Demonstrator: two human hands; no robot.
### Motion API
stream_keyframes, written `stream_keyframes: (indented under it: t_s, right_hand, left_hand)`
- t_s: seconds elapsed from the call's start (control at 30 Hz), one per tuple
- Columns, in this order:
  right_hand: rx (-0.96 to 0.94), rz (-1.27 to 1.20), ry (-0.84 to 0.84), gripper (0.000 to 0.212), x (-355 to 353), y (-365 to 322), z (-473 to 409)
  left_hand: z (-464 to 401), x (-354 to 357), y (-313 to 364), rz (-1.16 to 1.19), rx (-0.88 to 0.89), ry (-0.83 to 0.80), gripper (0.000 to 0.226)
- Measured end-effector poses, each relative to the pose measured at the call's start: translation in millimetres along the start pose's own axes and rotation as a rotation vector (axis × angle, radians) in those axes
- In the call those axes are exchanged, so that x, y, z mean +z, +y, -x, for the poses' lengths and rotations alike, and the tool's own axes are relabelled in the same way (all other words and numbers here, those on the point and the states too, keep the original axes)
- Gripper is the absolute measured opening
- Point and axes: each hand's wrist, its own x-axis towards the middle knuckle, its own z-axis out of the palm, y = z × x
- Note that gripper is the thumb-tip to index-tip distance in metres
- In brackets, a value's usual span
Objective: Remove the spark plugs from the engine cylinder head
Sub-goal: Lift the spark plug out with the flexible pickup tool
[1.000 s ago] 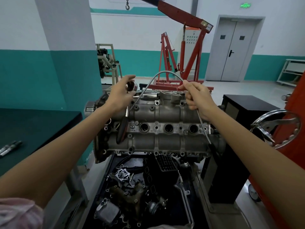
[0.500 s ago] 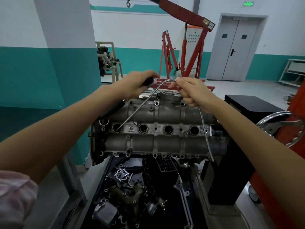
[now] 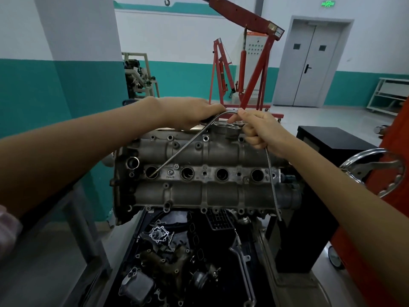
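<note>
The grey cylinder head [image 3: 221, 193] fills the middle of the head view, with a row of open spark plug wells across it. A flexible metal pickup shaft [image 3: 181, 149] arches down to the leftmost well [image 3: 151, 172], and its tip sits in the well's mouth. My right hand [image 3: 260, 129] pinches the top of that arch between thumb and fingers. The shaft's free end hangs past the head's right side. My left hand [image 3: 190, 114] is over the head's far edge, curled round a black tool handle [image 3: 205, 121] that is mostly hidden. No spark plug is visible.
A black tray of loose engine parts [image 3: 137, 247] lies below the head. A black cabinet [image 3: 332, 140] and an orange stand with a chrome wheel [image 3: 376, 171] are close on the right. A red engine hoist [image 3: 250, 85] stands behind, and a pillar [image 3: 84, 85] on the left.
My left hand lifted the black-handled tool away from the head's left end and carried it to the far edge. The flexible shaft's tip moved to the leftmost well.
</note>
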Motion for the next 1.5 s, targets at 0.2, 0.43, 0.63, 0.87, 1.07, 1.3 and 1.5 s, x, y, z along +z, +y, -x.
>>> stream_keyframes:
  t_s: [0.2,0.43,0.63,0.87,1.07,1.3,1.5]
  right_hand:
    - [0.010,-0.002,0.014,0.035,3,0,2]
    - [0.016,-0.010,0.037,0.035,5,2,4]
    - [0.017,-0.022,0.051,0.035,6,4,4]
    - [0.019,-0.007,0.061,0.035,8,4,3]
    - [-0.011,0.028,0.060,0.036,10,-1,5]
    - [-0.034,0.047,0.079,0.035,12,-3,7]
    - [-0.025,-0.048,0.100,0.027,11,-1,15]
  left_hand:
    - [14,11,5,0.018,-0.063,-0.030,0.066]
    - [42,44,3,0.089,-0.105,0.179,0.052]
    - [67,60,-20,-0.113,-0.215,0.291,0.039]
    - [77,53,-31,-0.247,-0.331,0.245,0.053]
    - [74,56,-39,-0.254,-0.568,0.116,0.043]
    - [68,62,-40,-0.066,-0.624,0.061,0.054]
    - [75,74,-27,0.163,-0.644,0.139,0.046]
